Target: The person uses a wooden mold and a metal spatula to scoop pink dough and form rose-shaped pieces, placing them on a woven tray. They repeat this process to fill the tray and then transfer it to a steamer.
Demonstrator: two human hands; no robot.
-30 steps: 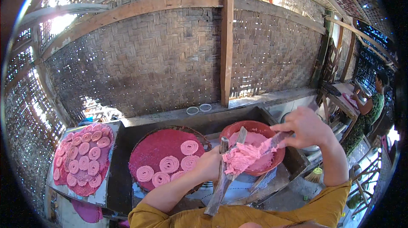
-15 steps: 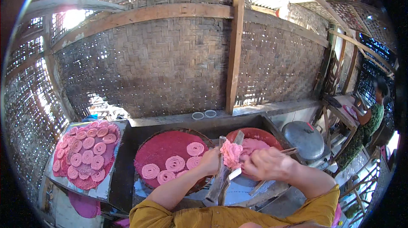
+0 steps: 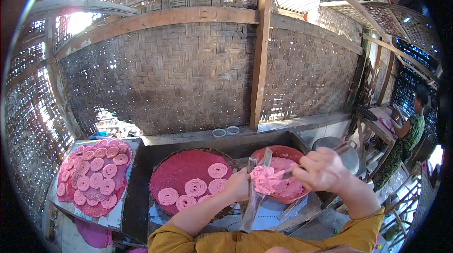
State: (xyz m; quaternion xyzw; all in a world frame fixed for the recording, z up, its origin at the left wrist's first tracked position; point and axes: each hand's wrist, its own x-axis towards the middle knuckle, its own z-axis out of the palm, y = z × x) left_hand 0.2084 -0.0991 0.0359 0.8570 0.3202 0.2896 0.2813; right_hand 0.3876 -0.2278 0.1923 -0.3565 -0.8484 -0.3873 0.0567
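Note:
My left hand is closed around a wooden tool made of long bars, its fingers partly hidden. A lump of soft pink dough sits on the tool's middle, above the near side of a red bowl holding more pink dough. My right hand grips a flat spatula-like tool, whose dough-smeared end reaches toward the lump. Left of my hands, a round tray with a dark pink lining carries several pale pink dough coils.
Far left, a board bears many more pink coils. Two white rings lie on the ledge behind. A metal lidded pot stands right of the bowl. Another person is by a table at far right.
My right hand has moved right and up, drawing the flat tool away from the wooden bars. The dough lump looks more spread out. My left hand keeps its hold, slightly shifted right.

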